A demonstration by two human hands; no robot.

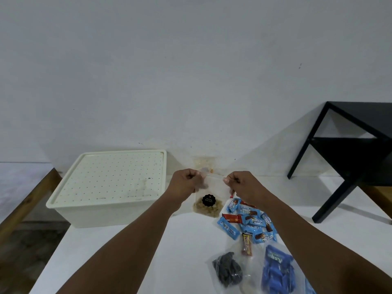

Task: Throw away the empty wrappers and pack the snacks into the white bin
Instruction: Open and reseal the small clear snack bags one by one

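Observation:
A clear pouch (209,198) with a black round label and pale brown snack at its bottom hangs upright above the white table (118,251). My left hand (186,182) pinches its top left corner and my right hand (237,182) pinches its top right corner. The white bin (110,187) stands to the left with its dotted lid on. Several small blue wrapped snacks (250,224) lie in a heap under my right forearm. Nearer me lie a clear bag of dark cookies (228,268) and a clear bag of blue packets (275,270).
A black side table (350,158) stands at the right against the wall. A wooden-edged surface (25,198) runs along the left, with a gap of dark floor between it and the white table. Another clear packet (204,164) leans on the wall behind my hands.

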